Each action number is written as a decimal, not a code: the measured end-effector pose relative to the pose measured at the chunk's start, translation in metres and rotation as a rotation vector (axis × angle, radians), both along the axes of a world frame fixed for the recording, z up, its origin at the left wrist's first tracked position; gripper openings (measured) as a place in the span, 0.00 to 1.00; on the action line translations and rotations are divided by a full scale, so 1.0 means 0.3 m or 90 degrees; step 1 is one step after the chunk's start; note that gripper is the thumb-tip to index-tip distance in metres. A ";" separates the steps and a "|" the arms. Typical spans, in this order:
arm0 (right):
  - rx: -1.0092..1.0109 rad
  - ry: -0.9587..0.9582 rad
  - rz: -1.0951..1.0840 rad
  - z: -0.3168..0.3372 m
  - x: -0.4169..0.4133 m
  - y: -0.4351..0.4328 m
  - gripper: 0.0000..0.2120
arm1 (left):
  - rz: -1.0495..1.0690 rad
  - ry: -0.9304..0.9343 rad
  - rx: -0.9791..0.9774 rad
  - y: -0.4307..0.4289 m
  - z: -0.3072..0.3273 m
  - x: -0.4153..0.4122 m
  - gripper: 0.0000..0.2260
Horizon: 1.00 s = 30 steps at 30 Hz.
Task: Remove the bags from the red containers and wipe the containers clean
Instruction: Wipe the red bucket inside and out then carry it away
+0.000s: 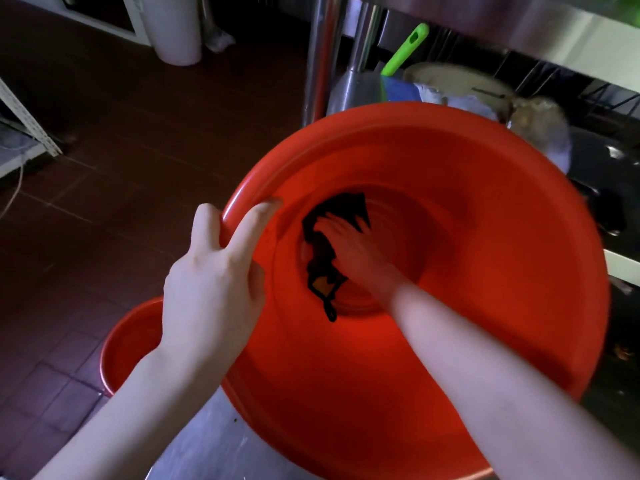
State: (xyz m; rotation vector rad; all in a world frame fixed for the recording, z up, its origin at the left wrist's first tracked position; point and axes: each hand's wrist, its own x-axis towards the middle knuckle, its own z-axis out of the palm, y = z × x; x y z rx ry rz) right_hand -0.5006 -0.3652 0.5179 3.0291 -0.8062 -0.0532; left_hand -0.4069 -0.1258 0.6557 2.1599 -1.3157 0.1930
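A large red container point(485, 271) fills the middle of the view, tilted with its mouth toward me. My left hand point(214, 271) grips its left rim, fingers curled over the edge. My right hand point(353, 251) reaches deep inside and presses a dark cloth point(325, 268) flat against the bottom, fingers spread. A second red container point(131, 341) sits lower left, partly hidden behind my left arm. No bag shows inside the large container.
The container rests on a steel surface point(207, 438) at the bottom. A steel table leg point(318, 57) and a shelf with a green-handled tool point(405, 46) and other items stand behind. Dark tiled floor point(121, 168) lies to the left, with a white bin point(176, 26) far back.
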 end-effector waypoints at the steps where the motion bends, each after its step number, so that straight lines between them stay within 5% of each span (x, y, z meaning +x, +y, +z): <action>1: 0.032 -0.040 -0.036 -0.005 0.005 0.010 0.35 | 0.000 0.000 0.000 0.000 0.000 0.001 0.31; 11: 0.248 -0.137 -0.093 -0.127 0.014 0.218 0.26 | 0.019 0.009 -0.007 -0.007 -0.011 0.009 0.32; 22: 0.619 0.022 -0.167 0.081 -0.159 0.297 0.24 | 0.076 0.067 -0.054 0.048 -0.033 -0.080 0.31; 30: 0.601 0.077 -0.046 0.371 -0.334 0.532 0.28 | 0.080 0.079 -0.053 0.094 -0.048 -0.081 0.32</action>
